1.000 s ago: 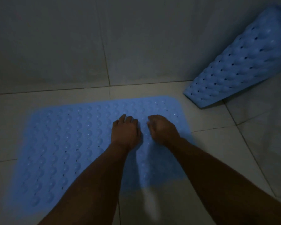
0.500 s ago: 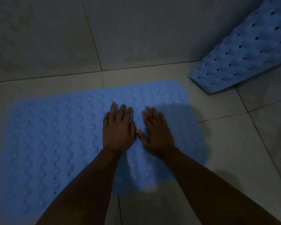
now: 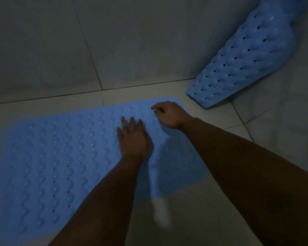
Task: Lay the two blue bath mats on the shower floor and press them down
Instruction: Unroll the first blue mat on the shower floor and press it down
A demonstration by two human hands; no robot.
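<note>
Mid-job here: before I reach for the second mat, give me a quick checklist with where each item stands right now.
1. First mat flat on the floor: ok where visible.
2. Left hand pressing flat on it: ok.
3. Right hand at the far right corner, fingers curled; corner pressed down: cannot tell.
4. Suction holding: cannot tell.
5. Second mat laid down: not ok, it leans against the wall.
6. Bare floor right of the first mat: ok.

head view, looking steeply down, close above the floor (image 3: 212, 201)
</note>
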